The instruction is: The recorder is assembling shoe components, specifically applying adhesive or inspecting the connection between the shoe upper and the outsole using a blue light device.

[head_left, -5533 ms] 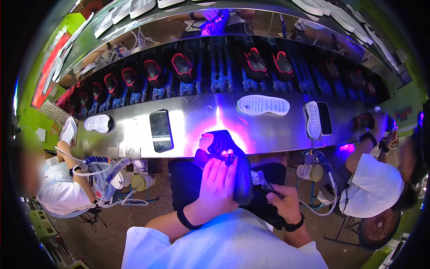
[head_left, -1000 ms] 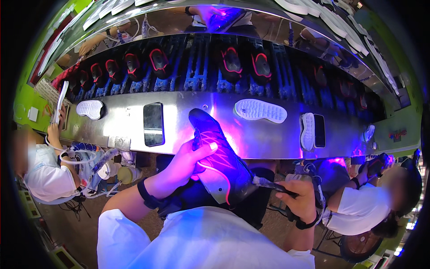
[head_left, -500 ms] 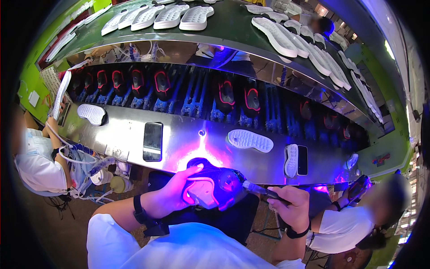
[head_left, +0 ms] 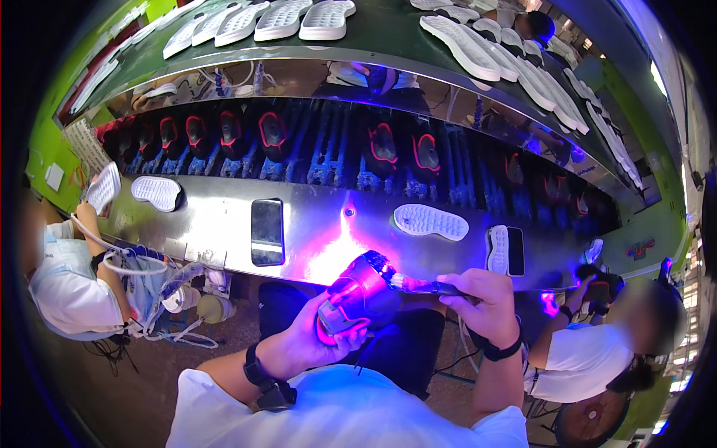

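Note:
My left hand (head_left: 305,342) is closed around a dark shoe upper (head_left: 364,290) with a red-edged opening, tilted in front of my lap with one end raised toward the bench. In my right hand (head_left: 485,305) is a brush (head_left: 424,286) with a dark handle. Its pale bristles meet the right side of the upper near the raised end. Violet light falls on the upper and on my fingers. A strap circles each of my wrists.
Ahead runs a metal bench (head_left: 216,216) bearing a phone (head_left: 267,231), a white shoe sole (head_left: 431,222) and another sole (head_left: 156,193). Beyond it, a conveyor (head_left: 326,153) carries several dark uppers. White soles line the green shelf (head_left: 381,37). A person (head_left: 75,295) sits left, another (head_left: 579,358) right.
The upper has turned in my left hand, its far end now raised, and the brush has moved up along it. The person at left has shifted the sole they hold.

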{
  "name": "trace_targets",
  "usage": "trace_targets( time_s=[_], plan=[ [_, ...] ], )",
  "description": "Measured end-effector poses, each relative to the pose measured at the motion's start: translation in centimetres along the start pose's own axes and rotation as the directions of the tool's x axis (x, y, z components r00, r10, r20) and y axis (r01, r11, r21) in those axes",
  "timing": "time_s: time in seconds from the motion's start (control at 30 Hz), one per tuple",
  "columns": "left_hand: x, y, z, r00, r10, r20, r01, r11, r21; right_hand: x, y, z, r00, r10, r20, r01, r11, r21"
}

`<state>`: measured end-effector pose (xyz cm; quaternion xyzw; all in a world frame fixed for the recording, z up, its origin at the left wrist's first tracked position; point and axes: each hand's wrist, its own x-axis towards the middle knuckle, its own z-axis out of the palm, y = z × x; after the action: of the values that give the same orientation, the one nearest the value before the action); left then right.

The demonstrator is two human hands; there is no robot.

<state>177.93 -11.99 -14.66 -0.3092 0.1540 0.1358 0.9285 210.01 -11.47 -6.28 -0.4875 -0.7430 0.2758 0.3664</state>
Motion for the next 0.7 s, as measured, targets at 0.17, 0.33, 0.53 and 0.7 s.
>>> trace_targets(
  time_s=[0.17,0.33,0.53,0.7],
  plan=[
    [1.1,-0.9,0.4,0.991,-0.035,0.126,0.045,0.996,-0.082,0.2,2.0,1.3,1.0,0.016,0.003,-0.016,0.998,0.057],
    [1.7,-1.5,0.8,0.971,-0.109,0.213,0.139,0.981,-0.133,-0.1,3.3,3.3,0.998,0.069,0.007,-0.069,0.978,0.199],
    [2.1,-0.7,-0.3,0.93,-0.196,0.309,0.253,0.955,-0.155,-5.7,5.6,5.5,0.989,0.144,0.038,-0.149,0.946,0.288],
    [1.9,3.1,4.4,0.956,0.265,0.121,-0.284,0.754,0.592,-3.3,6.1,5.6,0.919,0.395,0.007,-0.392,0.911,0.129]
  ],
)
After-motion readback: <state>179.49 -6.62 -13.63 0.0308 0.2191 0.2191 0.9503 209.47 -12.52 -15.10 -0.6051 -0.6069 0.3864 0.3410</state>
